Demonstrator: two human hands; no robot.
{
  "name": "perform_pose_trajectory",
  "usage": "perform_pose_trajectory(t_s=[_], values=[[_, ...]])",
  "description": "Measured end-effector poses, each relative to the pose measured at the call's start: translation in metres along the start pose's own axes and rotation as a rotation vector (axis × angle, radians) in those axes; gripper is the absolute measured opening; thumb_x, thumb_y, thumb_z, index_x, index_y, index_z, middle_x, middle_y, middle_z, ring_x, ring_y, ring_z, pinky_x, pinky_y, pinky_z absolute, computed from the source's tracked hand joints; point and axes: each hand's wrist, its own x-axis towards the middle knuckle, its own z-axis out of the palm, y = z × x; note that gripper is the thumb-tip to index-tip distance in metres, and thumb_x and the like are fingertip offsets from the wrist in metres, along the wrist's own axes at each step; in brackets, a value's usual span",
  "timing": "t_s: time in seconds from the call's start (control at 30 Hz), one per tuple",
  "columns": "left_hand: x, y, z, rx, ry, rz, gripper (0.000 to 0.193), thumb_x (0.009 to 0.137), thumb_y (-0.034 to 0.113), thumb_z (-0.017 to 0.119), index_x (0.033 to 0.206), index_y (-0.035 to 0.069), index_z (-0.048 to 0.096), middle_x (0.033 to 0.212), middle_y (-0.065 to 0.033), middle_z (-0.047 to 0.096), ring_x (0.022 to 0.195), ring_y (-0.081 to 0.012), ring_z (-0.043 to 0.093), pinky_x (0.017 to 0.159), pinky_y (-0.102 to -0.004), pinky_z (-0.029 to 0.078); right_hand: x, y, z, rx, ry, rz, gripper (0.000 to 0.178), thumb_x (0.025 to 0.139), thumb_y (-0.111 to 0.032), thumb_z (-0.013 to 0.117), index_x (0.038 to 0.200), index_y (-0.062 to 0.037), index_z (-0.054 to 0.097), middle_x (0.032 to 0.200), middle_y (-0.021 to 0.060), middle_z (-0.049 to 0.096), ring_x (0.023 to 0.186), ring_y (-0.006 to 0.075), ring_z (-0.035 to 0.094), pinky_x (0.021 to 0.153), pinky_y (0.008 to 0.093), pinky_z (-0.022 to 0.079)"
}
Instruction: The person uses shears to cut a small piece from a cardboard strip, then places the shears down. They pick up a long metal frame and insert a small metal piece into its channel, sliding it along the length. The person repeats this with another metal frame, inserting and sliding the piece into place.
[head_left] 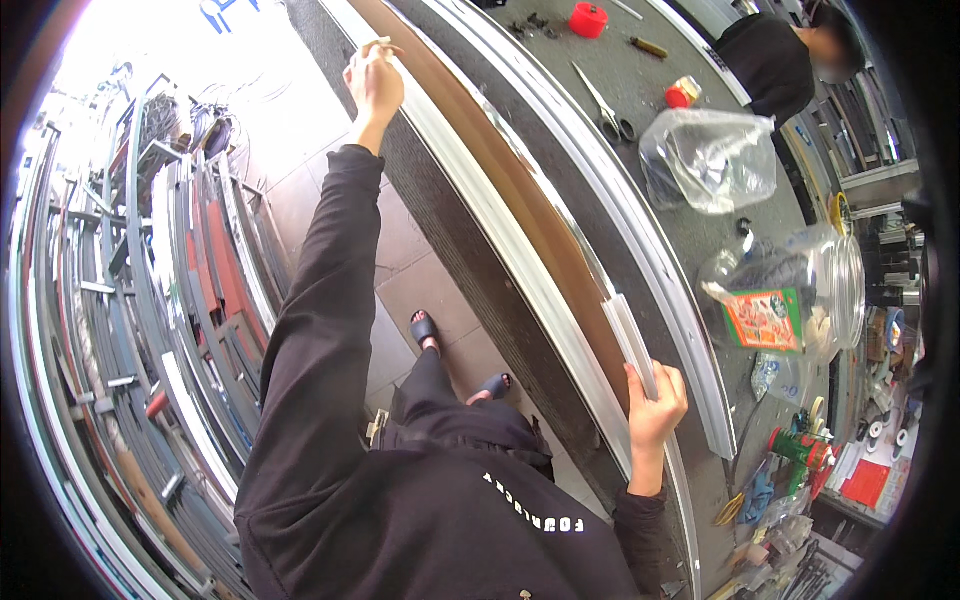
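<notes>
Both hands gripped a long aluminium profile (520, 260) on the workbench (640, 100), left hand (374, 85) and right hand (655, 405) closed around opposite ends, apparently to steady it.

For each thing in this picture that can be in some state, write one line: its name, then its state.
Left hand: gripping the far end of the profile.
Right hand: gripping the near end.
Profile: lying flat along the bench edge.
Scissors: closed, flat on the bench.
Plastic bag: crumpled, lying on the bench.
Clear jar: on its side.
</notes>
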Motion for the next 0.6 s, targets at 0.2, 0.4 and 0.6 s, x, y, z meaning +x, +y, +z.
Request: perform_pose_trajectory(t_s=[0.2,0.4,0.6], values=[[-0.014,-0.005,0.027,-0.19,-0.124,-0.188,0.066,0.104,0.037,0.05,0.156,0.003,0.028,0.162,-0.0219,0.03,0.155,-0.0396,0.018,0.125,-0.057,0.007,0.058,-0.054,0.057,0.022,0.044,-0.03,0.03,0.079,-0.017,0.087,0.096,0.0023,0.073,0.084,0.0133,0.066,0.077,0.0334,0.065,0.068,0.0423,0.051],[-0.013,0.006,0.017,-0.179,-0.17,-0.236,0.068,0.103,0.033,0.049,0.159,0.001,0.026,0.164,-0.0274,0.023,0.157,-0.0422,0.007,0.125,-0.0571,0.0,0.148,-0.129,0.127,0.081,0.093,-0.131,0.025,0.08,-0.018,0.086,0.092,0.0006,0.073,0.08,0.0125,0.065,0.072,0.0318,0.064,0.065,0.0409,0.049],[-0.014,0.009,0.016,-0.045,-0.24,-0.144,0.063,0.102,0.024,0.046,0.158,0.0,0.029,0.166,-0.0237,0.02,0.156,-0.0431,0.005,0.122,-0.0636,-0.001,0.199,-0.184,0.163,0.1,0.081,-0.162,0.024,0.083,-0.021,0.084,0.091,-0.0018,0.073,0.076,0.011,0.062,0.068,0.0301,0.061,0.061,0.0406,0.046]])
